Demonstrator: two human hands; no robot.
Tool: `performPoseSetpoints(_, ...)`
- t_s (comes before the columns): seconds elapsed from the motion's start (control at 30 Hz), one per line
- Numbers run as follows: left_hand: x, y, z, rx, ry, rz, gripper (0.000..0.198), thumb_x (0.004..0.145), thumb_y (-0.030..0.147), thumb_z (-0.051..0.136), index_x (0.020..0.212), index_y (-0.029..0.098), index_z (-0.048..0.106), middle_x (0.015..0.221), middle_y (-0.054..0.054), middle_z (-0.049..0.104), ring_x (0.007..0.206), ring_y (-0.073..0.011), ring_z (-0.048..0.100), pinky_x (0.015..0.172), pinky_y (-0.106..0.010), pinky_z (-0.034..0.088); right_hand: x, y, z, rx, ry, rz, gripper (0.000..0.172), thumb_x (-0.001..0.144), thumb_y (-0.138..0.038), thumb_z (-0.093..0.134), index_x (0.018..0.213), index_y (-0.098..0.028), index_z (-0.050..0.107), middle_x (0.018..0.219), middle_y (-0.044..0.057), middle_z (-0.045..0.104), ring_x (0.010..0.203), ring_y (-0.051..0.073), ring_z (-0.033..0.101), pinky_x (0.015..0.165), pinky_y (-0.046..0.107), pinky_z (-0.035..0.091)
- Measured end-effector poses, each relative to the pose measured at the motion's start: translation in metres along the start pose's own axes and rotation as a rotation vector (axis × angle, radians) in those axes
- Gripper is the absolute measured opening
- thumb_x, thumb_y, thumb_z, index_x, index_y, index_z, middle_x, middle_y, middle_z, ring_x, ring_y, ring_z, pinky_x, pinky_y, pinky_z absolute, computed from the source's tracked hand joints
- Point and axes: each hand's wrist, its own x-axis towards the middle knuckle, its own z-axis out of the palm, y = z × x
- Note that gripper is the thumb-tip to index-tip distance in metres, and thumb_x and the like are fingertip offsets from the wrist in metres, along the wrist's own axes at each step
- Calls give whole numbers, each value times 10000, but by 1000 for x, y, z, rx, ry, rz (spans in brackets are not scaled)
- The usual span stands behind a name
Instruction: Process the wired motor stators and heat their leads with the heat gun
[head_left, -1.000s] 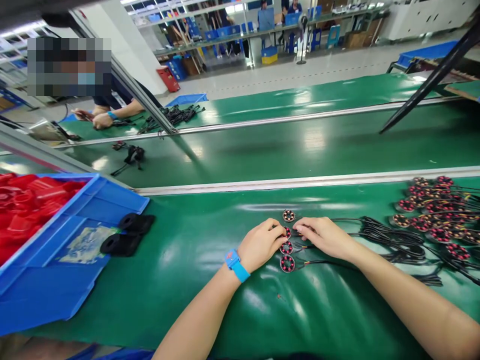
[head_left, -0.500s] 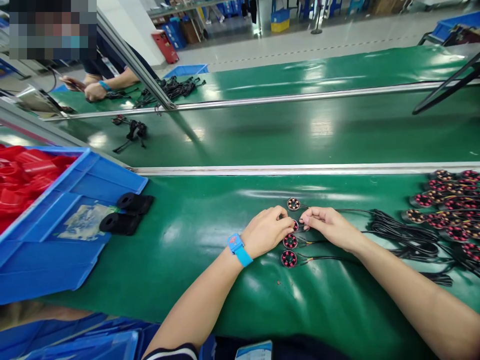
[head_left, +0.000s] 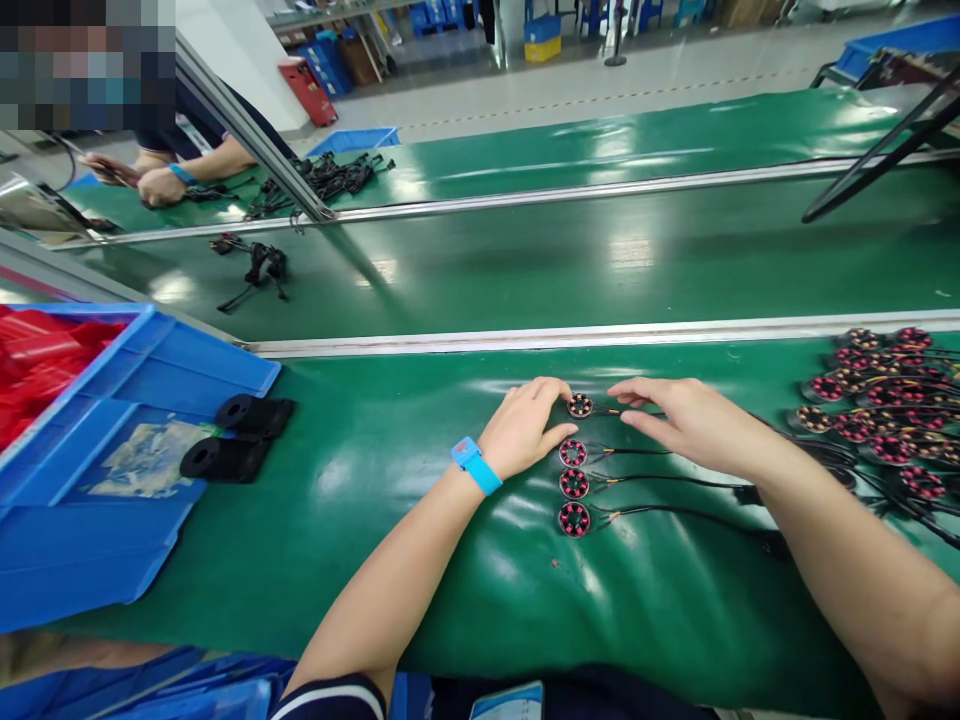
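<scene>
Four round coil parts with cables form a column on the green mat. My left hand [head_left: 526, 428] has thumb and fingers apart beside the top copper-coloured coil part [head_left: 580, 405], its fingertips at that part's left edge. Just right of it, above the cable, my right hand [head_left: 675, 415] is open, thumb apart from the fingers. Below lie three red coil parts, the upper [head_left: 573, 453], the middle [head_left: 574, 484] and the lowest [head_left: 574, 520], their black cables running right, partly under my right forearm.
A blue bin [head_left: 161, 375] of red parts [head_left: 52, 350] stands at left, two black holders [head_left: 225, 458] beside it. Many coil parts [head_left: 889, 395] are piled at right. Across the metal rail [head_left: 525, 337], a person's hands [head_left: 161, 185] are near black cables [head_left: 337, 178].
Both hands have moved up from the second coil part to the top one, and their fingers have spread. The second part now shows fully, closer to the third. The view has shifted slightly.
</scene>
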Motion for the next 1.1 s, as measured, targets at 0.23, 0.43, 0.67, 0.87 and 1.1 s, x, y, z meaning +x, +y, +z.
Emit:
performPoseSetpoints(0.23,15,-11,26,-97,80,9,426,816,218,781,1115,212,477,1105,-21,631,1035,-231,583,913,-384,425,24,16,36,257,-18,50,545,747,-381,718,1239,-206,561,1096,52,651,872,185,624,788,321,514)
performPoseSetpoints(0.43,5,-8,24,7,212,104,446,779,201,813,1098,205,502,1074,-15,656,1013,-225,584,932,-385,392,27,16,39,350,-69,110,403,913,-528,464,937,-181,668,908,46,656,793,175,571,740,305,422)
performPoseSetpoints(0.67,5,-1,20,32,203,118,475,770,254,832,1110,204,504,1077,-19,661,980,-216,584,923,-381,397,28,14,46,850,-5,288,348,787,-496,586,838,-152,597,852,40,633,705,126,537,619,247,366)
performPoseSetpoints(0.87,6,-4,8,53,-5,79,283,831,334,779,1010,221,592,1044,7,670,995,-204,564,903,-364,390,28,13,44,685,-64,198,440,835,-463,563,1125,-133,593,848,68,677,775,178,606,677,293,441)
performPoseSetpoints(1.1,2,-6,1,-28,-59,37,64,940,279,639,965,234,677,1104,-10,653,1085,-190,573,957,-351,403,29,22,43,618,-56,124,450,903,-356,491,1309,-168,527,1077,92,682,955,203,632,920,402,496)
